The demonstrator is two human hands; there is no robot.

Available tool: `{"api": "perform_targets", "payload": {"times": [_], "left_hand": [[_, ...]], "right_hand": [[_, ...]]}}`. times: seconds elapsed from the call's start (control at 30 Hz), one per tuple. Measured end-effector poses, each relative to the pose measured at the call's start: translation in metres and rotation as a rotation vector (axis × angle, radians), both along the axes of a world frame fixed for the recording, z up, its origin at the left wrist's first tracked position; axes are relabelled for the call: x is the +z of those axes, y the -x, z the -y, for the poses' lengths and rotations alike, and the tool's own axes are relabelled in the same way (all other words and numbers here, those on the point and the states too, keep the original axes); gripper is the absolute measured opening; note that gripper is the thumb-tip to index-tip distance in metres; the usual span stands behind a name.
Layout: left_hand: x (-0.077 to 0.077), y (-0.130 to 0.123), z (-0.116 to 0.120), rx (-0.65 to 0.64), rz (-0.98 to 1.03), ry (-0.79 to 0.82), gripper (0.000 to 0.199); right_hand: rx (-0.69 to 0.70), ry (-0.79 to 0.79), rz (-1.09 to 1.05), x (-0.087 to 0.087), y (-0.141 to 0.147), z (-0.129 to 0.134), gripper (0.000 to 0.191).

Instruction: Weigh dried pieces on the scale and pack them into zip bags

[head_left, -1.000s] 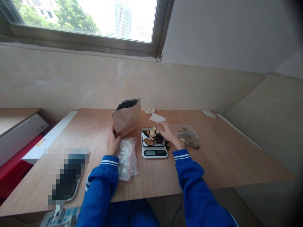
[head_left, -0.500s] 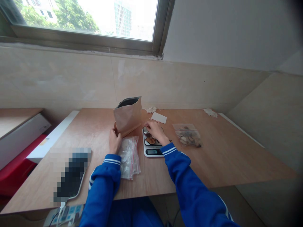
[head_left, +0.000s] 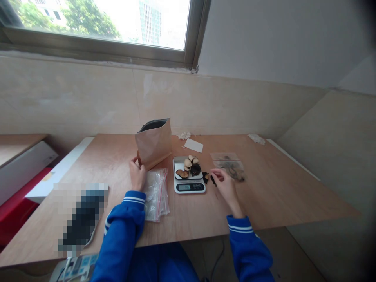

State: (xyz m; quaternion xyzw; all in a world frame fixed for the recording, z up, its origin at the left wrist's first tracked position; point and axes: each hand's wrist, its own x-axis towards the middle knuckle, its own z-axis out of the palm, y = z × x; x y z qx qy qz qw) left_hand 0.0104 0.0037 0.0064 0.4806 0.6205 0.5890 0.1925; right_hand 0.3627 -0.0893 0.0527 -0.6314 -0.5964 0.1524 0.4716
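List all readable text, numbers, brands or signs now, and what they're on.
None readable.
Scale display: digits, too small and blurred.
Button markings beside it: too small.
White panel, far left: small marks, illegible.
Brown pouch, visible side: no print seen.

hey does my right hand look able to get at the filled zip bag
Probably yes: your right hand is beside the filled zip bag with nothing visible between, though it seems to hold a small dark piece, which may need setting down first.
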Motion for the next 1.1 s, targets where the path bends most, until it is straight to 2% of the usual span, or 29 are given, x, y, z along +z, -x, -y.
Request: {"api": "perform_targets", "payload": {"times": [0.1, 0.17, 0.23, 0.33, 0.43, 0.53, 0.6, 0.67, 0.73, 0.8, 0.97, 1.1], "left_hand": [[0.015, -0.003, 0.006, 0.123, -0.041, -0.107, 0.039], [0.031, -0.005, 0.014, 0.216, -0.063, -0.219, 0.038], [0.051, -0.009, 0.024, 0.244, -0.098, -0.3, 0.033], [0.081, -0.016, 0.045, 0.101, -0.185, -0.277, 0.019], [0.095, -0.024, 0.071, -0.121, -0.302, -0.072, 0.014], [0.082, -0.027, 0.096, -0.257, -0.374, 0.206, 0.017], [0.063, -0.028, 0.11, -0.326, -0.437, 0.408, 0.023], [0.043, -0.028, 0.12, -0.368, -0.51, 0.504, 0.027], [0.029, -0.03, 0.126, -0.368, -0.578, 0.499, 0.028], [0.021, -0.032, 0.128, -0.331, -0.624, 0.466, 0.028], [0.023, -0.036, 0.125, -0.283, -0.654, 0.465, 0.026], [0.024, -0.035, 0.124, -0.306, -0.634, 0.449, 0.028]], "right_hand": [[-0.028, 0.032, 0.091, -0.031, -0.007, 0.011, 0.029], [-0.03, 0.003, 0.141, -0.043, -0.004, 0.014, 0.028], [-0.042, -0.044, 0.178, -0.049, 0.0, 0.014, 0.028], [-0.069, -0.091, 0.202, -0.053, 0.003, 0.015, 0.028], [-0.099, -0.117, 0.204, -0.053, 0.001, 0.018, 0.027], [-0.135, -0.119, 0.225, -0.054, 0.0, 0.019, 0.026], [-0.139, -0.113, 0.234, -0.055, 0.0, 0.019, 0.025], [-0.126, -0.115, 0.234, -0.056, 0.0, 0.019, 0.025], [-0.113, -0.122, 0.242, -0.057, 0.001, 0.018, 0.025], [-0.11, -0.126, 0.262, -0.058, 0.001, 0.018, 0.025], [-0.096, -0.126, 0.28, -0.057, 0.002, 0.019, 0.029], [-0.017, -0.153, 0.226, -0.041, 0.008, 0.009, 0.037]]}}
